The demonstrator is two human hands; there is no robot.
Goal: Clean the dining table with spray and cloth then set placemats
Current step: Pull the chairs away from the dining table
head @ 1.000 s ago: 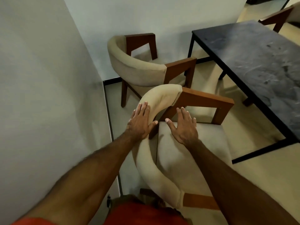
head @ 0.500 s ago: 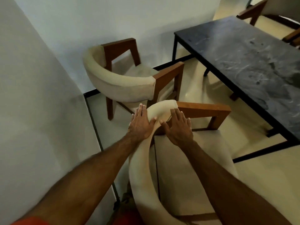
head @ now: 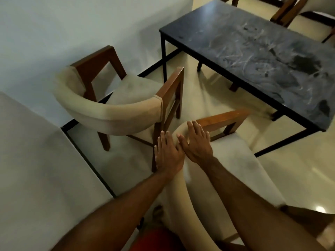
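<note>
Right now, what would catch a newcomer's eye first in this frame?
Both hands press flat on the curved cream backrest of the near chair at the bottom centre: the left hand on its outer face, the right hand over its top edge. To the upper right stands the dark marbled dining table, its top bare and streaked. A second cream chair sits by the wall on the left.

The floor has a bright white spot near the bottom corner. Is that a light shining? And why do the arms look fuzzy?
Head view: the spot on the floor is glare, probably a lamp's reflection on glossy tile; the dark table shows a paler sheen too. Head view: the forearms look soft and smeared near the frame's bottom, likely motion blur, while the left hand and right hand on the near chair look sharper.
</note>
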